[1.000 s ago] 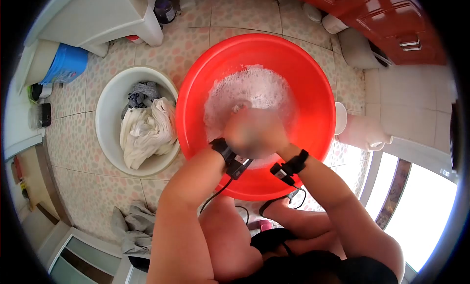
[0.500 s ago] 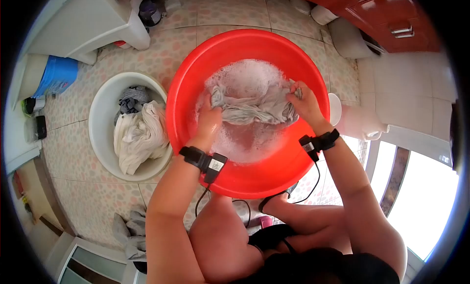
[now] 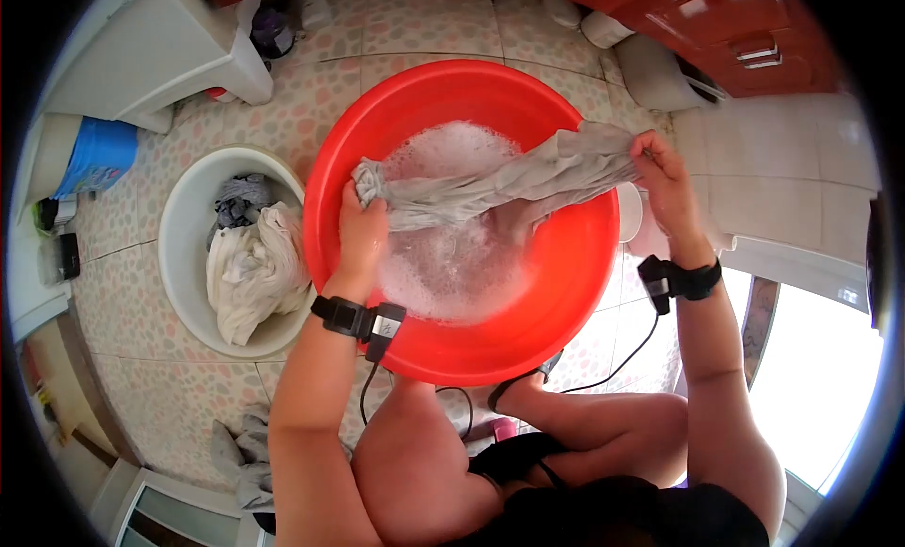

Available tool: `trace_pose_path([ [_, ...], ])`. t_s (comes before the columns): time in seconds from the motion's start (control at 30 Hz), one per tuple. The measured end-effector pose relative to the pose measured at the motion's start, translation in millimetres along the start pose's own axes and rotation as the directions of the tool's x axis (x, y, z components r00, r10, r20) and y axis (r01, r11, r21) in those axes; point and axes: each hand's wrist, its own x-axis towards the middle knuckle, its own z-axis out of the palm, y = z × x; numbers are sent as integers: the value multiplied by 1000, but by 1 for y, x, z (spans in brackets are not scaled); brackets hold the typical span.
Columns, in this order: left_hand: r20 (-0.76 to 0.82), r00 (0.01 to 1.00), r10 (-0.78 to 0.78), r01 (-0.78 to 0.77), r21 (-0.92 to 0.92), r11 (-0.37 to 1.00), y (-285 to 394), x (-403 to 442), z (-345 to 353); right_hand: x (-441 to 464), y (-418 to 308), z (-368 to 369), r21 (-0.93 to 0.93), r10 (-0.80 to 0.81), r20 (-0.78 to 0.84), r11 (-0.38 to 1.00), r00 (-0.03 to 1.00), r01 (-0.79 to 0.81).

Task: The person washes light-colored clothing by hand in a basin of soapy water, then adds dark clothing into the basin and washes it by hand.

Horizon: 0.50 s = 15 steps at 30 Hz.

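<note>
A wet grey cloth [image 3: 490,189] is stretched across a large red basin [image 3: 575,292] that holds foamy water [image 3: 452,273]. My left hand [image 3: 363,228] grips the cloth's bunched left end inside the basin's left side. At the right, my right hand [image 3: 667,184] pinches the other end, raised past the basin's right rim. Part of the cloth's middle hangs down toward the foam. Black straps with small boxes and cables are on both wrists.
Left of the red basin stands a white tub [image 3: 184,264] with cream cloth [image 3: 255,283] and dark grey cloth [image 3: 242,203]. Grey fabric [image 3: 247,457] lies on the tiled floor at lower left. A blue bucket [image 3: 99,156] is at far left, red cabinets [image 3: 726,38] at upper right.
My hands were together and blurred over the foam, then apart with the cloth between them. Now they are wider apart, my right hand farther right and higher, and the cloth is pulled longer.
</note>
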Motion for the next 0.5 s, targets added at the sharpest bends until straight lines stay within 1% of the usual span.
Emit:
trace_pose_path([
  [0.03,-10,1000,-4,4,21,1000,6,-1,-1,-4,-17,-6,0,39,40,999,998,-39],
  [0.07,-9,1000,-2,2,18,1000,-2,3,-1,-6,-26,-9,-1,78,82,997,994,-78],
  [0.1,7,1000,25,-25,81,996,-9,7,-2,-5,-27,-10,-2,76,82,997,994,-76],
  [0.13,25,999,49,-52,144,988,-16,10,-3,-5,-27,-12,-93,-11,79,996,997,18],
  [0.17,24,999,49,-52,142,988,-23,11,-4,-4,-28,-13,-182,-98,83,977,992,112],
  [0.2,134,989,61,-100,305,947,-17,8,-6,-2,-25,-12,-183,-98,84,977,992,112],
  [0.23,244,968,53,-162,452,877,-10,5,-8,2,-18,-7,-232,-124,102,962,987,145],
  [0.27,243,969,53,-161,452,877,-4,1,-8,6,-9,-1,-279,-151,121,943,981,180],
  [0.3,222,975,-5,-128,581,803,2,-3,-7,12,5,5,-278,-152,122,943,981,181],
  [0.33,191,980,-57,-94,698,710,7,-6,-5,19,25,12,-337,-83,101,935,991,113],
  [0.37,186,981,-57,-92,699,709,10,-7,-4,25,44,20,-392,-16,76,919,997,44],
  [0.4,179,984,16,-136,686,715,12,-8,-4,31,62,29,-389,-16,82,920,997,47],
  [0.43,171,982,84,-179,674,717,13,-8,-4,35,80,40,-440,-32,96,895,995,71],
  [0.47,168,982,82,-175,675,716,12,-7,-5,36,96,50,-491,-49,108,866,993,96],
  [0.5,168,976,138,-216,682,699,11,-6,-5,33,113,62,-490,-47,110,866,993,95],
])
